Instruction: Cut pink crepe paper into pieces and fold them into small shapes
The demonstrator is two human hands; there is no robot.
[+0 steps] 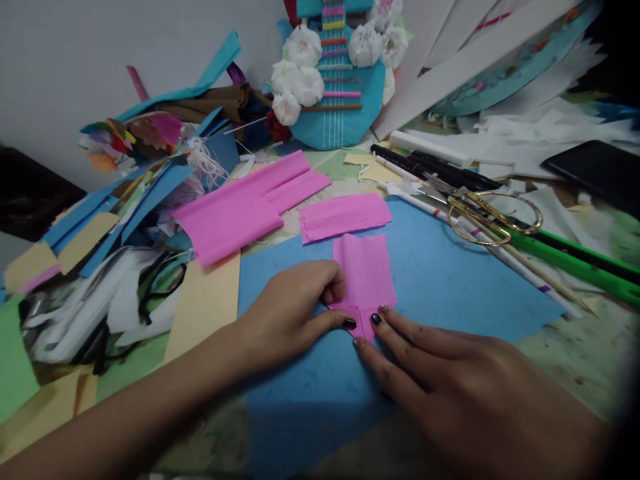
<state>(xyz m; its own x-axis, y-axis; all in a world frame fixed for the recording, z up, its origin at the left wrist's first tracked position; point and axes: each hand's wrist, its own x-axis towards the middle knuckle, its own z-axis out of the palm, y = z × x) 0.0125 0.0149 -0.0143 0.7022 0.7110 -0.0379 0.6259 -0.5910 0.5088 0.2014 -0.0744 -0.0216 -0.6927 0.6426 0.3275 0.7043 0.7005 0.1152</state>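
Observation:
On a blue sheet (430,267) lies a piece of pink crepe paper (367,267), its near edge folded to a point. At its left side is my left hand (295,307), fingers curled in and thumb pressed on the folded part. My right hand (450,380) has its fingers stretched out, with the tips on the right side of the fold and at its point. A second pink strip (345,217) lies just beyond the paper. Farther left is a larger pink crepe sheet (240,213).
Gold-handled scissors (493,217), black pens (400,160) and a green cutter (575,260) lie to the right. A blue paper guitar (345,100) with white paper flowers stands at the back. Paper scraps (115,307) and a cream sheet (205,300) are on the left.

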